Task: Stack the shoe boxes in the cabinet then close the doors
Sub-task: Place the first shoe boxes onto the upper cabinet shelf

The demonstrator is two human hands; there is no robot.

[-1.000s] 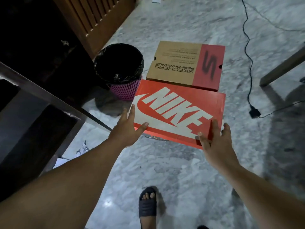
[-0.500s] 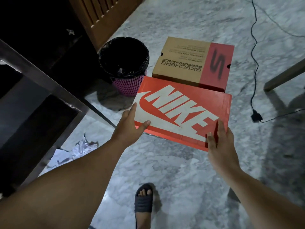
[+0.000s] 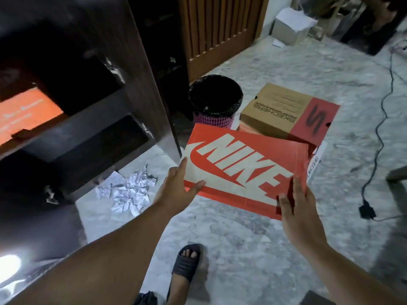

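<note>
A grey marble floor (image 3: 286, 67) fills the room, with a dark wooden cabinet (image 3: 136, 69) standing open on the left and a slatted wooden door (image 3: 218, 29) behind it. On a cabinet shelf at the far left lies an orange box (image 3: 26, 113), partly out of frame.

The left hand (image 3: 176, 188) grips the near left corner of the red shoe box (image 3: 242, 166), thumb on the lid and fingers along its side. The right hand (image 3: 297, 205) holds the near right corner, thumb pressed on the lid, fingers wrapped round the edge. The box is tilted and sits in front of the cabinet, above the floor; its far edge overlaps the view of the brown shoe box (image 3: 282, 111), which lies on the floor behind it. Whether the two boxes touch I cannot tell.

A black-lined bin (image 3: 214, 97) with a pink mesh base stands just left of the brown box. Crumpled paper (image 3: 127, 190) lies on the floor by the cabinet's foot. A black cable (image 3: 383, 111) runs down the right side to a plug. A foot in a dark sandal (image 3: 187, 263) shows at the bottom.
</note>
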